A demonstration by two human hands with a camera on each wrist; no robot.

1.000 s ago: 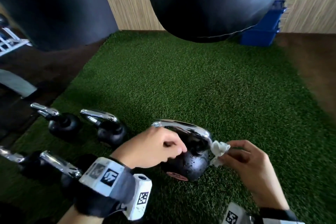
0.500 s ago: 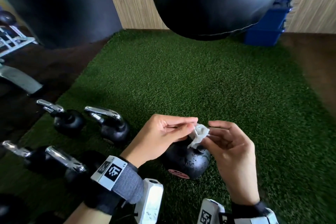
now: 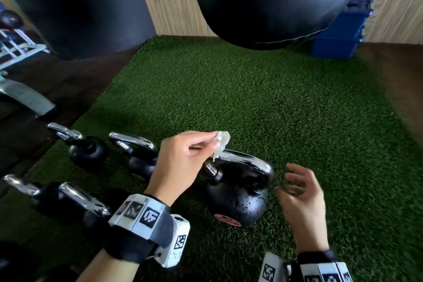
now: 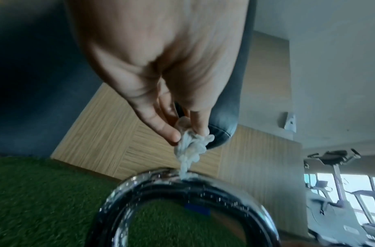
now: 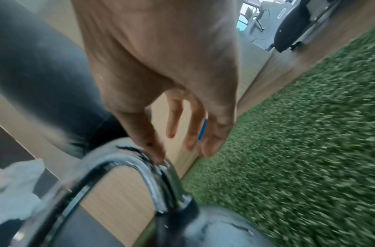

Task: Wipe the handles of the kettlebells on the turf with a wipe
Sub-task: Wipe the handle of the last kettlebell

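Observation:
A black kettlebell (image 3: 238, 204) with a chrome handle (image 3: 247, 161) stands on the green turf (image 3: 251, 98). My left hand (image 3: 183, 160) pinches a small crumpled white wipe (image 3: 222, 141) between thumb and fingers just above the handle's left end. In the left wrist view the wipe (image 4: 190, 148) hangs down and its tip touches the wet chrome handle (image 4: 161, 180). My right hand (image 3: 299, 188) hovers beside the handle's right end, fingers loosely spread and holding nothing. In the right wrist view its fingers (image 5: 192, 132) are blurred, close to the handle (image 5: 140, 160).
Several smaller chrome-handled kettlebells (image 3: 87, 149) stand in rows on the turf to the left. Two black punching bags (image 3: 263, 0) hang ahead. A blue bin (image 3: 338, 32) sits at the back right by the wood wall. Dark floor borders the turf on both sides.
The wipe passed from my right hand to my left. The left hand lifted it above the handle's left end, and the right hand let go and drew back to the right, fingers spread.

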